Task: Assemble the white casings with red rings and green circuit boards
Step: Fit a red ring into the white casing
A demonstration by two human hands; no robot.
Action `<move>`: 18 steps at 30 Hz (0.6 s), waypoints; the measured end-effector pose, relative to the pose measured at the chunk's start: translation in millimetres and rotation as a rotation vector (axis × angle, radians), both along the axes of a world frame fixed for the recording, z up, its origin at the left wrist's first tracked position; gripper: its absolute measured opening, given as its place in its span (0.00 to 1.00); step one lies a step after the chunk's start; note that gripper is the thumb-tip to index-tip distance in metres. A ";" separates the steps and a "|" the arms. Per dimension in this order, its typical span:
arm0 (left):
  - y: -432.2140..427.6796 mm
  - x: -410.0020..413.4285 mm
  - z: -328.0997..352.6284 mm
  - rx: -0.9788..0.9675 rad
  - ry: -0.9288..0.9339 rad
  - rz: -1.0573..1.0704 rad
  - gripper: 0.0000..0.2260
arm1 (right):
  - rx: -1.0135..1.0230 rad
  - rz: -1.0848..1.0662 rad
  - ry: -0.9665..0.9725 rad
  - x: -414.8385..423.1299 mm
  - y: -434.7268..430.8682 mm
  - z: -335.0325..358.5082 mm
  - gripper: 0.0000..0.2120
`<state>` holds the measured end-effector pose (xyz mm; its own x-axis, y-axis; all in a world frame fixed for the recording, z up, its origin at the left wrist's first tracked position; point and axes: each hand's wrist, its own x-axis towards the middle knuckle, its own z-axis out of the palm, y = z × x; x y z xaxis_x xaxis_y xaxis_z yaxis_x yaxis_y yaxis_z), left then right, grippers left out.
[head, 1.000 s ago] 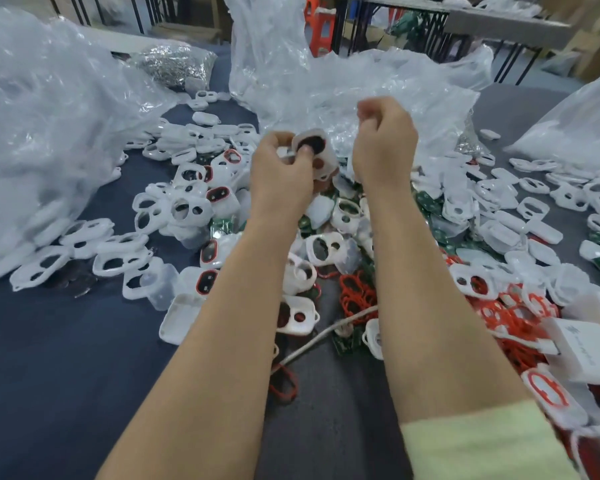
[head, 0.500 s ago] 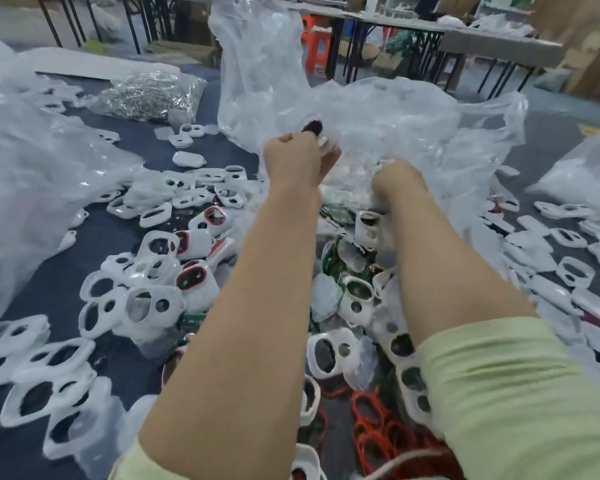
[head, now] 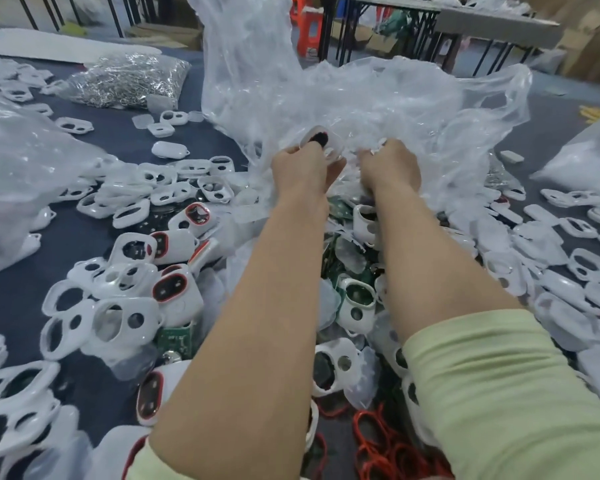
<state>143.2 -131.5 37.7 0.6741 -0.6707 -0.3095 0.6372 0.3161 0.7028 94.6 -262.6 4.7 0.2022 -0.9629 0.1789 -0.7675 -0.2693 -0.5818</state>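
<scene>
The left hand [head: 302, 168] has its grip closed round a white casing [head: 321, 142], held above the pile at the foot of the clear plastic bag [head: 378, 98], its dark window facing the camera. The right hand [head: 390, 166] is knuckles-up just beside it, fingers curled down into the bag's folds. Whether that grip holds a part or only film I cannot tell (the fingertips are hidden).

This looks like the fetching step: one casing is in hand and a mating part is being sought. The next move would call for drawing a single piece clear of the clinging film, then lining it up with the casing's opening.

Red rings [head: 371, 431] lie loose on the desk [head: 94, 237] between the forearms, and a green circuit board [head: 175, 336] sits just left of the left forearm. No brand, label or writing can be read anywhere.
</scene>
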 end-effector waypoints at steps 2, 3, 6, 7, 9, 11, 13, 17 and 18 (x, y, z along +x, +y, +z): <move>3.9 -0.4 3.3 -0.003 0.003 -0.009 0.16 | -0.057 0.005 -0.042 -4.3 2.4 4.8 0.19; 6.0 -0.3 4.6 -0.004 0.005 -0.007 0.16 | -0.087 0.007 -0.064 -6.0 4.8 9.5 0.19; 15.2 -0.3 9.6 -0.009 0.003 -0.003 0.16 | -0.174 0.062 -0.121 -9.7 13.3 31.5 0.15; 19.0 -0.6 11.9 -0.013 0.006 -0.003 0.16 | -0.192 0.095 -0.135 -10.6 16.4 40.4 0.12; 28.2 -2.9 17.3 -0.026 0.011 0.008 0.17 | -0.218 0.157 -0.141 -12.5 27.3 58.5 0.09; 38.8 -7.1 23.1 -0.037 -0.002 0.027 0.18 | -0.269 0.200 -0.124 -16.5 43.6 72.7 0.10; 50.7 -12.6 29.7 -0.057 -0.009 0.039 0.16 | -0.344 0.231 -0.138 -22.8 62.5 81.6 0.10; 81.0 -26.3 37.2 -0.079 -0.036 0.022 0.12 | -0.439 0.327 -0.155 -46.2 111.3 86.3 0.11; 89.3 -30.1 36.2 -0.073 -0.058 0.013 0.12 | -0.430 0.353 -0.137 -53.4 124.5 83.2 0.12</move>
